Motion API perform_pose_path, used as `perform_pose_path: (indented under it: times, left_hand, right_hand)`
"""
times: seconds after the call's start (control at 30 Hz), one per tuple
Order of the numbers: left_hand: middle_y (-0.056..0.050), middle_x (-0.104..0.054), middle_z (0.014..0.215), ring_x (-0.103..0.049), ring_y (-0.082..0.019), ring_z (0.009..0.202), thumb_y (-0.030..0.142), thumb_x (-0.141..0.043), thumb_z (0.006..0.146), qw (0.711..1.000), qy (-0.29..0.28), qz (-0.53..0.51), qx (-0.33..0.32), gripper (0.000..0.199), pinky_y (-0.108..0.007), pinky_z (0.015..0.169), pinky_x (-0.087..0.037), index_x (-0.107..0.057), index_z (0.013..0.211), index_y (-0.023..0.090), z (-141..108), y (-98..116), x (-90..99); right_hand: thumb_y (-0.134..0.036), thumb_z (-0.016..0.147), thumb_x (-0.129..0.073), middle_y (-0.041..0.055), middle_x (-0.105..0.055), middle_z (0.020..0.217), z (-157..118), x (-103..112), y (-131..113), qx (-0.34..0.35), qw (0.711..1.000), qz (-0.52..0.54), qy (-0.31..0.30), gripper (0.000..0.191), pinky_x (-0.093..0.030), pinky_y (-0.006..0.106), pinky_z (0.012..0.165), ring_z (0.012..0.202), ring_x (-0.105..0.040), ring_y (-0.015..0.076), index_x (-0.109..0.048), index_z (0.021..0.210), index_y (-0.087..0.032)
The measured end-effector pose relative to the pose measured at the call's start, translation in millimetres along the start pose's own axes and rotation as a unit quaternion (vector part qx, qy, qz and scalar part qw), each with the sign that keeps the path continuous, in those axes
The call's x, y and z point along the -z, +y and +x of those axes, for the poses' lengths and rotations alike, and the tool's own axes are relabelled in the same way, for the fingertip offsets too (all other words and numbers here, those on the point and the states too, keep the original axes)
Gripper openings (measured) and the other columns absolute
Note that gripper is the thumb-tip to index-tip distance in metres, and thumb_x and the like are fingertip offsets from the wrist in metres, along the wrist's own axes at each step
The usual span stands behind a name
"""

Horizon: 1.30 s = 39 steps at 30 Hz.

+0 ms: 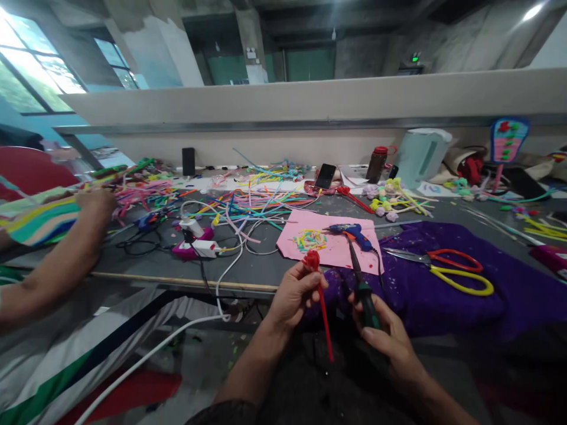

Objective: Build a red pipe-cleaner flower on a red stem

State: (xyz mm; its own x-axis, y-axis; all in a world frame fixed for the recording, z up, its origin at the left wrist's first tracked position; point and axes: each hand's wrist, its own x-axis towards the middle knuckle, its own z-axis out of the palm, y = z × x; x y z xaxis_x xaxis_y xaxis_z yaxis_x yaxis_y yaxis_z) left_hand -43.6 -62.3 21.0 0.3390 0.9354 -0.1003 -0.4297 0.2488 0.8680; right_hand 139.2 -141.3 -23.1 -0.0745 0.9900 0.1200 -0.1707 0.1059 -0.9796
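Between the thumb and fingers of my left hand (295, 295) is a red pipe-cleaner flower (312, 260), its straight red stem hanging down past the hand. My right hand (385, 336) is closed around the dark green handles of long-nose pliers (357, 265), whose narrow jaws point up and away, apart from the flower. Beyond both hands lies a pink sheet (295, 221). A blue hot glue gun (354, 234) rests on it beside a small pile of short yellow, green and white pieces (310, 240).
Red-and-yellow-handled scissors (456, 271) lie on purple cloth (425, 307) at right. A power strip (195, 248) with a white cable stands left. Coloured pipe cleaners (261, 200) and a kettle (423, 156) are farther back. Another person's arm (71, 254) reaches in at left.
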Motion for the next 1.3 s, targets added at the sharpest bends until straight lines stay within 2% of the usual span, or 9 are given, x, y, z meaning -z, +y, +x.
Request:
perform_pose_path:
  times: [0.13, 0.23, 0.37, 0.53, 0.67, 0.97, 1.07, 1.2, 1.3]
  left_hand:
    - [0.001, -0.062, 0.059, -0.041, -0.002, 0.035, 0.034, -0.069, 0.066, 0.998, 0.034, 0.050, -0.015, 0.026, -0.014, 0.033, -0.022, -0.056, 0.076, 0.014, 2, 2, 2.5]
    - [0.001, -0.062, 0.058, -0.041, -0.003, 0.039, 0.033, -0.069, 0.066, 0.991, 0.061, 0.106, -0.054, 0.024, -0.015, 0.038, -0.025, -0.059, 0.075, 0.013, 0, 4, 5.6]
    - [0.000, -0.061, 0.057, -0.040, -0.004, 0.042, 0.031, -0.069, 0.067, 0.979, 0.077, 0.160, -0.098, 0.021, -0.017, 0.042, -0.028, -0.060, 0.068, 0.012, -4, 4, 13.0]
    - [-0.003, -0.063, 0.059, -0.041, -0.004, 0.041, 0.033, -0.068, 0.066, 0.984, 0.085, 0.142, -0.064, 0.023, -0.017, 0.041, -0.029, -0.061, 0.072, 0.012, -4, 0, 21.1]
    - [-0.002, -0.061, 0.056, -0.040, -0.004, 0.038, 0.034, -0.068, 0.066, 0.987, 0.093, 0.129, -0.036, 0.025, -0.017, 0.039, -0.026, -0.062, 0.075, 0.012, -5, -4, 23.8]
    - [0.000, -0.059, 0.056, -0.036, -0.005, 0.042, 0.034, -0.066, 0.068, 0.980, 0.074, 0.180, -0.031, 0.021, -0.018, 0.042, -0.025, -0.060, 0.067, 0.014, -13, -11, 26.0]
    - [0.000, -0.058, 0.059, -0.038, -0.007, 0.047, 0.033, -0.062, 0.071, 0.970, 0.070, 0.229, -0.043, 0.019, -0.019, 0.046, -0.028, -0.062, 0.069, 0.014, -17, -12, 27.0]
    - [-0.001, -0.059, 0.065, -0.047, -0.012, 0.061, 0.029, -0.060, 0.073, 0.941, 0.065, 0.317, -0.102, 0.015, -0.022, 0.059, -0.034, -0.067, 0.074, 0.016, -22, -14, 28.8]
    - [-0.001, -0.057, 0.065, -0.047, -0.013, 0.064, 0.027, -0.059, 0.074, 0.921, 0.064, 0.358, -0.137, 0.014, -0.023, 0.062, -0.034, -0.069, 0.074, 0.017, -23, -16, 30.9]
  right_hand:
    - [-0.041, 0.068, -0.062, 0.0066, -0.051, 0.111, -10, 19, -2, -0.008, 0.997, -0.067, -0.025, 0.038, -0.043, 0.029, 0.076, 0.090, -0.050, 0.0220, -0.055, 0.099, -0.021]
    - [-0.044, 0.068, -0.061, 0.0069, -0.051, 0.108, -17, 29, -5, 0.004, 0.991, -0.119, -0.055, 0.036, -0.044, 0.028, 0.073, 0.088, -0.050, 0.0225, -0.055, 0.095, -0.020]
    - [-0.040, 0.070, -0.059, 0.0073, -0.050, 0.103, -25, 35, -6, 0.033, 0.976, -0.197, -0.090, 0.029, -0.043, 0.032, 0.078, 0.093, -0.049, 0.0253, -0.054, 0.090, -0.020]
    - [-0.027, 0.065, -0.062, 0.0072, -0.051, 0.096, -29, 33, -7, 0.063, 0.947, -0.297, -0.108, 0.025, -0.040, 0.037, 0.086, 0.100, -0.048, 0.0287, -0.054, 0.088, -0.021]
    - [-0.020, 0.063, -0.062, 0.0068, -0.053, 0.096, -31, 32, -12, 0.073, 0.930, -0.336, -0.128, 0.026, -0.042, 0.035, 0.084, 0.101, -0.049, 0.0290, -0.054, 0.087, -0.022]
    - [-0.020, 0.059, -0.068, 0.0098, -0.052, 0.116, -39, 44, -12, 0.085, 0.896, -0.412, -0.140, 0.039, -0.044, 0.039, 0.087, 0.111, -0.048, 0.0327, -0.056, 0.096, -0.024]
    - [-0.021, 0.059, -0.069, 0.0100, -0.053, 0.118, -39, 44, -15, 0.083, 0.889, -0.420, -0.163, 0.042, -0.046, 0.038, 0.085, 0.111, -0.049, 0.0320, -0.057, 0.098, -0.024]
    - [-0.022, 0.061, -0.068, 0.0095, -0.047, 0.127, -40, 44, -16, 0.074, 0.888, -0.419, -0.175, 0.039, -0.045, 0.040, 0.088, 0.114, -0.048, 0.0318, -0.057, 0.099, -0.025]
    - [-0.020, 0.062, -0.066, 0.0092, -0.046, 0.129, -41, 44, -16, 0.065, 0.886, -0.421, -0.184, 0.037, -0.045, 0.041, 0.088, 0.116, -0.046, 0.0317, -0.057, 0.098, -0.025]
